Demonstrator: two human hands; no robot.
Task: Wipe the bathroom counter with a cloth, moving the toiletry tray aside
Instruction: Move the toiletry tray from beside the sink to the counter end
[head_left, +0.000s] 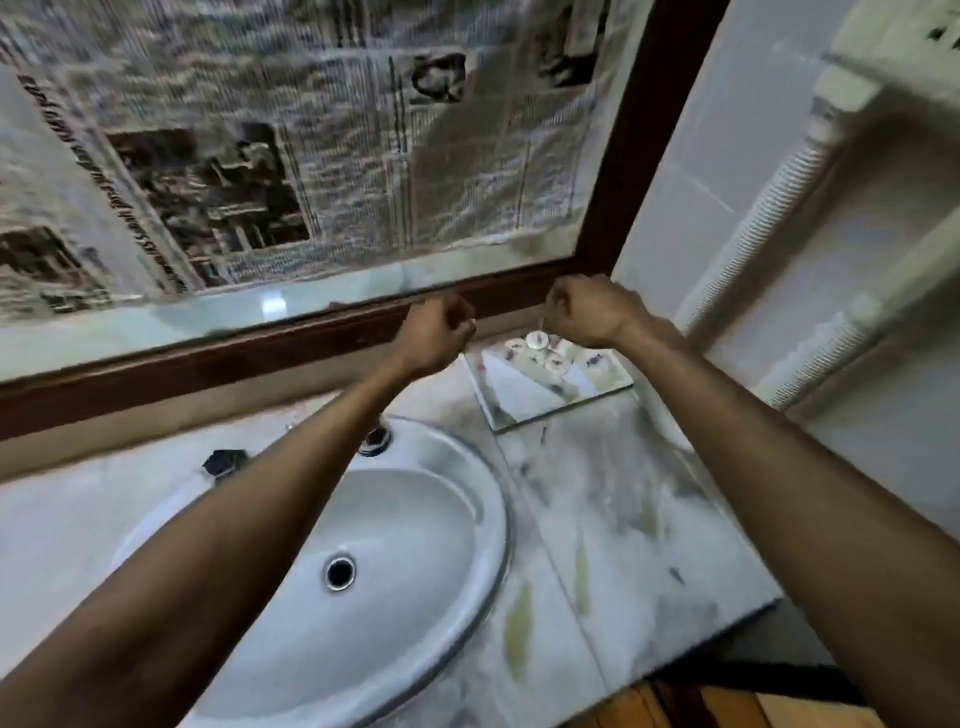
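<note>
Both hands raised near the mirror frame (311, 338): left hand (439, 330) clenched, right hand (589, 309) clenched, neither visibly holding anything. Toiletry tray (550, 384) on counter (623, 509) below right hand, right of sink (322, 587). No cloth visible.

I see a shiny white sink (415, 519), a smudgy stone counter (613, 519), a dark wood frame (644, 130), and crinkly newspaper (311, 130) at the upper left.

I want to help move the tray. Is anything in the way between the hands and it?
Nothing visible is. Both the left hand and the right hand hang curled just above the tray's far edge, with only air between. No cloth is in view.
</note>
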